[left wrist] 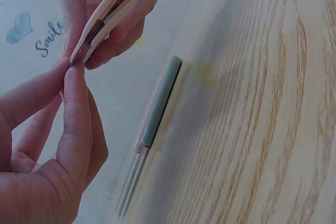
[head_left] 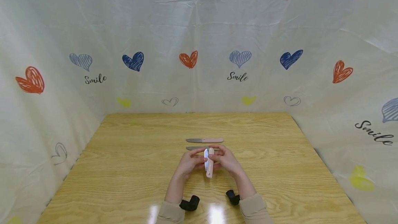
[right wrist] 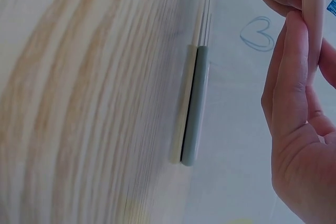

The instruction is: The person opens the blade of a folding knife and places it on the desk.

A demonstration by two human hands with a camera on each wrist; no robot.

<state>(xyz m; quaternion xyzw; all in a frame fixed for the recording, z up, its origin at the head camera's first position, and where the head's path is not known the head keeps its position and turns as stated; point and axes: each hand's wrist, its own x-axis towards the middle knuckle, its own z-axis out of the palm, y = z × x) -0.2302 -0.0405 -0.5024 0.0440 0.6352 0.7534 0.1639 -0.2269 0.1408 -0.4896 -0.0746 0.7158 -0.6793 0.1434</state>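
Held up between both hands is a folding knife (head_left: 210, 168) with a pale pink handle, its blade (head_left: 206, 158) partly folded out beside the handle. My left hand (head_left: 187, 164) pinches the blade between thumb and fingers. On the other side, my right hand (head_left: 228, 162) grips the handle. The left wrist view shows the slot of the handle (left wrist: 116, 11) facing the camera, with the left fingertips (left wrist: 75, 74) at its lower end. In the right wrist view only part of the pink handle (right wrist: 314, 19) shows, against the right fingers (right wrist: 294, 66).
Beyond the hands, an unfolded knife with a pink handle (head_left: 212, 140) lies on the wooden table (head_left: 130, 161). Nearer lies a second unfolded knife (head_left: 196, 147), its green-grey handle (right wrist: 195, 103) largely behind the right hand in the head view. A heart-printed curtain (head_left: 211, 92) surrounds the table.
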